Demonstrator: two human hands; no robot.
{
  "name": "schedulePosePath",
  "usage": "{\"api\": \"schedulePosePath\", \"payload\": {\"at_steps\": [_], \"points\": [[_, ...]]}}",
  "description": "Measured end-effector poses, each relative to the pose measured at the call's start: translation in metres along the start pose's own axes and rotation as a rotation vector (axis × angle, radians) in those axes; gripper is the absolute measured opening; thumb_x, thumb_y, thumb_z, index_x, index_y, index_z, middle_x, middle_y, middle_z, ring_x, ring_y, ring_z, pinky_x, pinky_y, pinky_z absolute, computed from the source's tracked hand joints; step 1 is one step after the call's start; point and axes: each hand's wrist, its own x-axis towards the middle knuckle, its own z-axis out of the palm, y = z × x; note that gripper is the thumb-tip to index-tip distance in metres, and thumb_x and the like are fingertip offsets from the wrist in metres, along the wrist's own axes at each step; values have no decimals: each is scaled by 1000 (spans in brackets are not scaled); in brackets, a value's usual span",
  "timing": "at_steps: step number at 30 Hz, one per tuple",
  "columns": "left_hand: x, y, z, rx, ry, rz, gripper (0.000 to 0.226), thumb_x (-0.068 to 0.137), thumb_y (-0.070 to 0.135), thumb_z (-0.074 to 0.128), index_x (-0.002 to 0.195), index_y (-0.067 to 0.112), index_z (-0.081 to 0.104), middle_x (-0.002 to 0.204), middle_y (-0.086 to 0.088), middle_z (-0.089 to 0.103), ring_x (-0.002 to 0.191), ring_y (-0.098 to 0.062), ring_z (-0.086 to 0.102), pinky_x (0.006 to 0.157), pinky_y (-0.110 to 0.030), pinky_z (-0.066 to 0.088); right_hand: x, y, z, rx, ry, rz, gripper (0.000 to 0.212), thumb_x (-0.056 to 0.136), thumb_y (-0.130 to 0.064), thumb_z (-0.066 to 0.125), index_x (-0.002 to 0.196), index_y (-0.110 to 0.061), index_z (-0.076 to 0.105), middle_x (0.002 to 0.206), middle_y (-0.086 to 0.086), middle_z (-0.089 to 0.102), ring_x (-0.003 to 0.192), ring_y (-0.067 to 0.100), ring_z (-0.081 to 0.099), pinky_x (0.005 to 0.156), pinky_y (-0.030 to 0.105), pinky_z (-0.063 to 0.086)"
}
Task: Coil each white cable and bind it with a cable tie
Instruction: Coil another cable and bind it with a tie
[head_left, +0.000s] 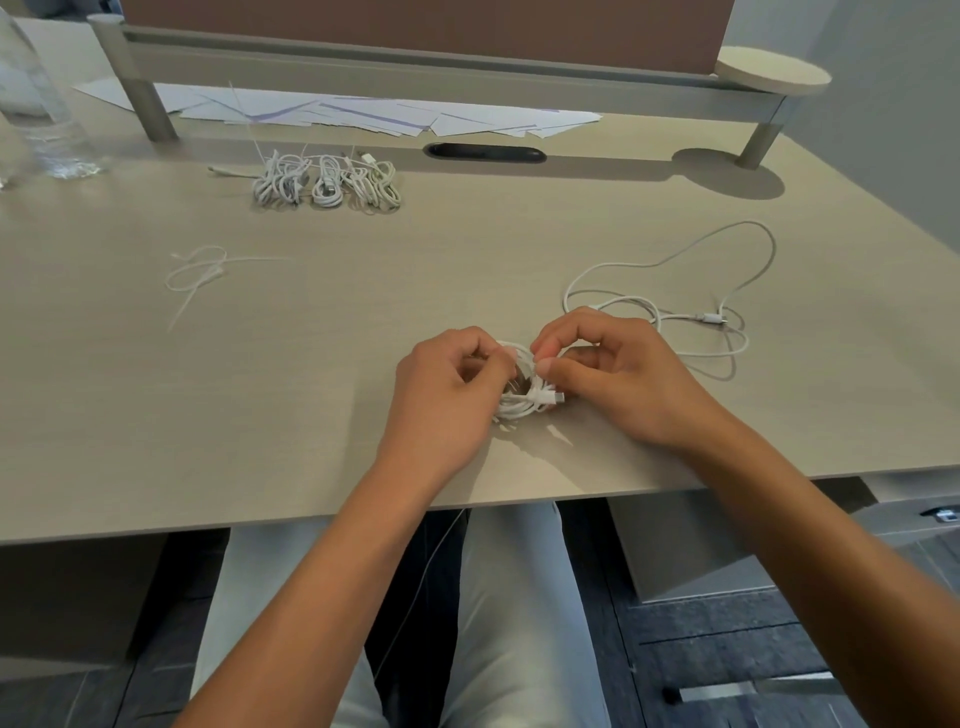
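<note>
A coiled white cable (522, 402) lies on the desk near its front edge, its plug pointing right. My left hand (447, 384) grips the coil's left side with curled fingers. My right hand (608, 374) pinches the coil's upper right between thumb and forefinger. Whether a tie is round the coil is hidden by my fingers. A loose uncoiled white cable (675, 270) sprawls to the right. Several bound white coils (327, 179) lie at the back. Loose cable ties (200, 275) lie at the left.
A clear plastic bottle (36, 104) stands at the far left. Papers (363, 114) lie under a raised shelf (415, 62) along the back. A dark cable slot (485, 153) sits behind the bundles. The desk's front edge (311, 512) runs just below my wrists.
</note>
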Motion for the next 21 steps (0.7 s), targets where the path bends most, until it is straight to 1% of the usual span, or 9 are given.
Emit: {"api": "schedulePosePath", "payload": {"at_steps": [2, 4, 6, 7, 9, 11, 13, 18, 21], "points": [[1, -5, 3, 45, 37, 11, 12, 86, 19, 68, 76, 19, 76, 79, 1, 75, 77, -22, 72, 76, -42, 58, -2, -1, 0, 19, 7, 31, 6, 95, 4, 68, 97, 1, 72, 104, 20, 71, 78, 35, 70, 77, 30, 57], [1, -9, 5, 71, 77, 18, 15, 88, 14, 70, 76, 20, 77, 78, 2, 74, 75, -19, 70, 72, -38, 56, -7, -3, -2, 46, 3, 84, 19, 94, 9, 62, 104, -3, 73, 101, 19, 75, 82, 26, 73, 79, 26, 56], [0, -10, 7, 80, 91, 28, 16, 89, 11, 69, 76, 18, 77, 76, 3, 74, 73, -18, 69, 70, -36, 55, -14, -4, -4, 84, -41, 111, 30, 88, 7, 61, 113, -7, 70, 103, 17, 77, 91, 27, 75, 86, 29, 58], [0, -10, 8, 85, 93, 32, 16, 89, 11, 69, 76, 18, 77, 74, 3, 73, 71, -16, 68, 68, -34, 52, -17, -3, -5, 112, -68, 98, 33, 84, 4, 63, 115, -8, 67, 109, 16, 76, 96, 30, 74, 90, 33, 58], [-1, -8, 9, 96, 104, 36, 19, 90, 12, 68, 74, 18, 77, 68, 5, 71, 65, -13, 65, 64, -32, 48, -23, -1, -4, 160, -88, 45, 33, 82, 9, 68, 111, -3, 63, 125, 11, 70, 103, 30, 72, 93, 35, 57], [-3, -5, 11, 92, 113, 37, 21, 92, 13, 67, 73, 18, 77, 68, 5, 73, 68, -15, 68, 67, -35, 53, -26, 3, -1, 147, -55, 8, 31, 81, 17, 74, 106, 2, 63, 131, 8, 67, 108, 29, 72, 96, 33, 56], [-6, -2, 12, 70, 109, 27, 23, 93, 13, 66, 73, 19, 76, 70, 6, 74, 72, -14, 70, 71, -36, 55, -27, 5, 2, 88, 6, -31, 26, 80, 11, 82, 101, 3, 69, 129, 9, 67, 109, 28, 73, 98, 32, 56], [-8, -3, 12, 44, 78, 30, 20, 94, 16, 66, 77, 19, 76, 75, 5, 75, 78, -17, 73, 78, -43, 57, -28, 12, 9, -46, 153, -106, 21, 81, -1, 85, 101, -3, 78, 118, 7, 71, 102, 23, 75, 94, 32, 60], [-10, -2, 12, 19, 80, 32, 20, 95, 14, 67, 78, 17, 77, 75, 7, 76, 76, -12, 73, 79, -37, 58, -28, 9, 9, -117, 185, -103, 23, 81, -7, 87, 103, -10, 82, 111, 3, 71, 94, 19, 75, 86, 26, 60]]}}
